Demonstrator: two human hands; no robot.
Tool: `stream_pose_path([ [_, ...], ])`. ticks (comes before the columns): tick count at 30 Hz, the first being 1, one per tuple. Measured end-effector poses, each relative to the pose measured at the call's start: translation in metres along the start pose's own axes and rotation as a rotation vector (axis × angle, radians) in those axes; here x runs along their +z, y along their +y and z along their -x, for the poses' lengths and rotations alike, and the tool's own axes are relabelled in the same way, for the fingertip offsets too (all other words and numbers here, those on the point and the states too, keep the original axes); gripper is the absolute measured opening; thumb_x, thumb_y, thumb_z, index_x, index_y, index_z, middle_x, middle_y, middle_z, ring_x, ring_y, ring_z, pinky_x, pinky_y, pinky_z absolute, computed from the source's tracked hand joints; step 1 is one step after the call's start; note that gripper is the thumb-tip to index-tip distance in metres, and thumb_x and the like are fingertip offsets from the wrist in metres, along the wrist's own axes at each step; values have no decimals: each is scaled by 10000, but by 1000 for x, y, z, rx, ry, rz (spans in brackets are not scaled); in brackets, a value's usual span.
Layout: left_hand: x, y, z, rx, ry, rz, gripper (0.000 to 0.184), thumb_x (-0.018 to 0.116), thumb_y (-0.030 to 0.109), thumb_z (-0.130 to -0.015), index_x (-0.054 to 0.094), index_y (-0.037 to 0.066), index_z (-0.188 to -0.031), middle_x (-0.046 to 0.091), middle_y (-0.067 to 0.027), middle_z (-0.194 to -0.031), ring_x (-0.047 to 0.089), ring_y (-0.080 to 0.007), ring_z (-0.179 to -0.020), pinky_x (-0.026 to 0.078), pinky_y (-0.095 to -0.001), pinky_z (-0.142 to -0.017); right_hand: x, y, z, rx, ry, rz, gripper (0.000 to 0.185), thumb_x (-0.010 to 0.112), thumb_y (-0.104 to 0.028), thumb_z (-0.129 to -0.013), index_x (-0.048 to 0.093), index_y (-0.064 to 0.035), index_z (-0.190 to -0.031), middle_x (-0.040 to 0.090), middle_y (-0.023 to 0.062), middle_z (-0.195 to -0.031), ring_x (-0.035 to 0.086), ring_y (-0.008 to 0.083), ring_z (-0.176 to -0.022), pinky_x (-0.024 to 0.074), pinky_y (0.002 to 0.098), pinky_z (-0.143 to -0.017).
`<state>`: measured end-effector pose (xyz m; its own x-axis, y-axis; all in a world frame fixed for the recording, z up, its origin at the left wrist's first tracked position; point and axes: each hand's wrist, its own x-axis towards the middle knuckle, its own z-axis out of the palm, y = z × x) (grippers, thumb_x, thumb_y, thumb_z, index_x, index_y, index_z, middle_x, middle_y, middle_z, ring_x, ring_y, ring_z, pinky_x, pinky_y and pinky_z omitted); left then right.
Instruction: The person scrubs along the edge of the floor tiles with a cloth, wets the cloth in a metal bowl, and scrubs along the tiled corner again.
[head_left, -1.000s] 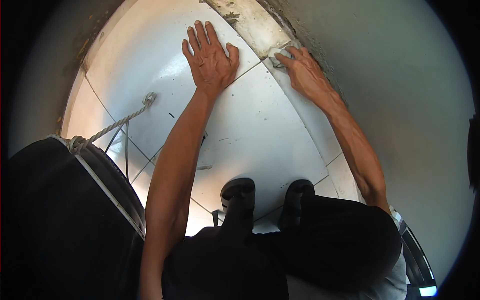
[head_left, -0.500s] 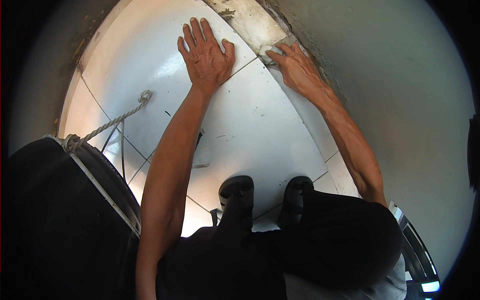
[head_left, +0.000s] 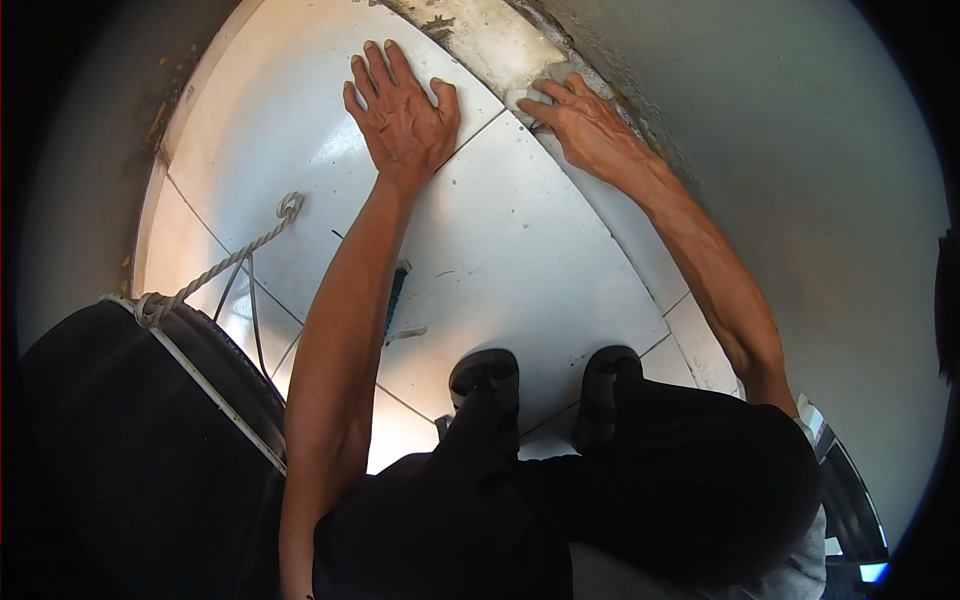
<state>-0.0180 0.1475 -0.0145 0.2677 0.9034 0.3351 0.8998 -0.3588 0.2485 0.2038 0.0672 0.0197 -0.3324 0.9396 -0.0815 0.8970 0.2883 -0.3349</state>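
Note:
My left hand (head_left: pixel 405 125) lies flat on the white floor tiles (head_left: pixel 520 250), fingers spread and nothing in it. To its right, my right hand (head_left: pixel 590 125) presses a greyish-white cloth (head_left: pixel 522 100) against the stained pale border (head_left: pixel 490 40) at the foot of the grey wall (head_left: pixel 800 200). The cloth is bunched under the fingers and partly hidden by them.
A black container (head_left: pixel 140 440) with a knotted rope (head_left: pixel 235 255) stands at the left. Behind my left forearm a blue-green object (head_left: pixel 397 290) partly shows near a small pale piece (head_left: pixel 408 333). My sandalled feet (head_left: pixel 485 375) are on the tiles.
My right hand has slid the cloth slightly left and up along the border. The left hand stays flat. The view has shifted a little, and more of the blue-green object shows.

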Motion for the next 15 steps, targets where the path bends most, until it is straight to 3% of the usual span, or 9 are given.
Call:
stream_pose_path([
  [2, -1, 1, 1, -4, -2, -8, 693, 504, 318, -927, 414, -101, -1471, 392, -308, -1532, 342, -467, -1428, 208, -579, -1176, -5, 4, 1, -12, 19, -1, 484, 512, 131, -839, 697, -28, -1257, 603, 163, -1378, 550, 365, -1194, 522, 443, -1033],
  [4, -1, 0, 1, -2, 3, -7, 692, 504, 317, -926, 417, -103, -1469, 397, -310, -1527, 344, -467, -1427, 211, -579, -1174, -11, 9, -1, 185, 94, 141, 499, 505, 139, -845, 700, -53, -1262, 606, 147, -1381, 548, 354, -1197, 518, 433, -1045],
  [6, -2, 1, 1, 4, 9, -3, 692, 505, 317, -924, 419, -104, -1468, 401, -312, -1523, 346, -468, -1426, 214, -578, -1173, -4, 7, -1, 169, 93, 138, 494, 493, 132, -856, 700, -57, -1263, 608, 143, -1379, 548, 348, -1199, 511, 431, -1058],
  [8, -2, 1, 1, 15, 12, -17, 690, 510, 312, -922, 420, -103, -1466, 406, -315, -1517, 348, -470, -1424, 222, -582, -1168, -5, -2, 1, -14, 25, 28, 512, 486, 142, -849, 696, -56, -1272, 609, 150, -1373, 545, 357, -1225, 496, 453, -1081],
  [12, -2, 0, 1, 8, 10, -19, 689, 516, 307, -922, 419, -106, -1465, 405, -317, -1518, 351, -475, -1421, 223, -586, -1164, -9, 21, -5, 135, -32, 101, 570, 494, 171, -824, 695, -86, -1292, 569, 139, -1459, 531, 368, -1293, 478, 458, -1113],
  [15, -1, 2, 1, 19, 8, -6, 682, 519, 298, -923, 419, -107, -1462, 406, -317, -1516, 351, -480, -1418, 218, -588, -1165, 0, 6, -10, 66, -3, 59, 546, 493, 150, -843, 694, -82, -1295, 559, 138, -1477, 513, 359, -1328, 470, 446, -1128],
])
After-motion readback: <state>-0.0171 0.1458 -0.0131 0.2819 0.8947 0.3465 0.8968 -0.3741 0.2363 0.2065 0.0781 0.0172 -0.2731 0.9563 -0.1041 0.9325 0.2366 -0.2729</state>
